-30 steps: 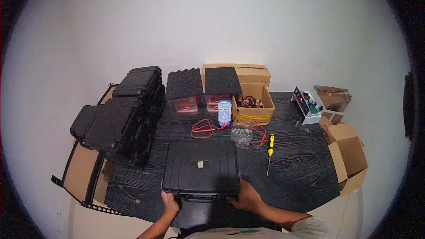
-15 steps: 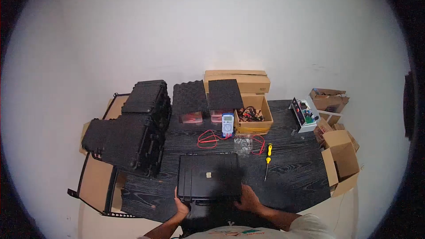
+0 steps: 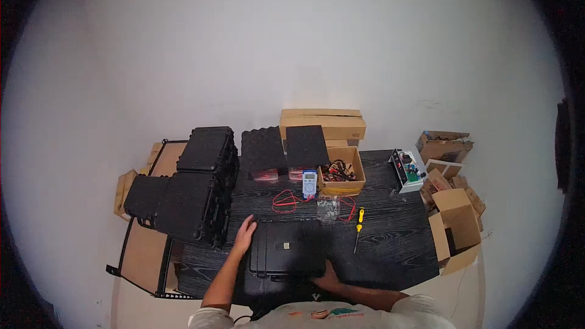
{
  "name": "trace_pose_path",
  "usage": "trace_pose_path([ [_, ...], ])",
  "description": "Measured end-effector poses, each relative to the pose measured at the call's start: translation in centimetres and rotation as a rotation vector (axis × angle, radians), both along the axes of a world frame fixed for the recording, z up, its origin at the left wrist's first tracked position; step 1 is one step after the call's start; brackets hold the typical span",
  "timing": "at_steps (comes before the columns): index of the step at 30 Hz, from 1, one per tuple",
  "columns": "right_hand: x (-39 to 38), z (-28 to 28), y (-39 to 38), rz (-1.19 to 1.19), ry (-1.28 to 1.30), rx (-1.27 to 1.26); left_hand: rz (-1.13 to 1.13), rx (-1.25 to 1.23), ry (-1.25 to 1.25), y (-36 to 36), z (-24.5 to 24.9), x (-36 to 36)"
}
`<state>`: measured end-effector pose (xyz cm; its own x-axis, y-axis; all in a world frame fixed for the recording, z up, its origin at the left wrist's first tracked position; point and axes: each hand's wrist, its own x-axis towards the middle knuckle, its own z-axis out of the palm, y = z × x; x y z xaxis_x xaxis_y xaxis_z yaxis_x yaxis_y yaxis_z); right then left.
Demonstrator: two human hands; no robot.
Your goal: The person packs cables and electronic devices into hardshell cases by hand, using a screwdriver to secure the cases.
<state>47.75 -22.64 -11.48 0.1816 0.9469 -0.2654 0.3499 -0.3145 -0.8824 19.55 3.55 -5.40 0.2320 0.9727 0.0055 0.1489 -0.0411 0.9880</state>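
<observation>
A closed black hard case (image 3: 268,256) lies flat at the near edge of the table, with a small pale label on its lid. My left hand (image 3: 245,234) is at the case's far left corner, fingers stretched forward along its side. Against the near right corner, my right hand (image 3: 328,278) grips the case; dark shadow covers part of its fingers. Beyond the case are a multimeter (image 3: 309,184) with red leads, a clear bag of small parts (image 3: 328,209) and a yellow-handled screwdriver (image 3: 360,222).
Stacked black cases (image 3: 186,207) stand on the left. Behind are black foam sheets (image 3: 306,145) over clear containers, a cardboard box of wires (image 3: 359,184) and a long carton (image 3: 323,123). An opened electronics unit (image 3: 406,172) and an open carton (image 3: 460,207) sit right.
My left hand has moved forward from the case's near left corner to its far left corner. My right hand stays at the near right corner. The camera view has shifted slightly.
</observation>
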Motion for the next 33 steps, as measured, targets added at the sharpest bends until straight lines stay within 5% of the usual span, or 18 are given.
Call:
trace_pose_path([
  [7,1.7,-4.3,2.1,0.028,-0.103,-0.037,-0.016,0.133,0.471,1.0,1.6,1.7],
  [11,4.6,-8.8,6.1,-0.024,-0.047,0.143,0.181,0.247,0.386,-1.9,-0.3,-1.1],
  [19,3.7,-0.6,14.1,-0.477,0.372,-0.204,0.151,0.072,0.558,-10.2,0.5,-5.8],
  [24,-0.5,2.7,9.9,-0.545,0.812,-0.383,0.213,0.100,0.591,-14.3,-0.9,-4.9],
  [27,-2.0,2.7,6.5,-0.332,0.734,-0.354,0.250,0.069,0.392,-14.4,-4.3,-5.0],
  [29,-2.9,7.5,5.0,-0.186,0.597,-0.355,0.210,-0.122,0.242,-14.7,-2.1,-4.7],
  [30,-2.5,1.8,5.3,-0.222,0.511,-0.354,0.189,-0.215,0.167,-14.9,-0.5,-4.4],
  [33,-2.1,1.8,4.7,-0.263,0.549,-0.394,0.135,-0.238,0.095,-15.0,1.4,-4.2],
])
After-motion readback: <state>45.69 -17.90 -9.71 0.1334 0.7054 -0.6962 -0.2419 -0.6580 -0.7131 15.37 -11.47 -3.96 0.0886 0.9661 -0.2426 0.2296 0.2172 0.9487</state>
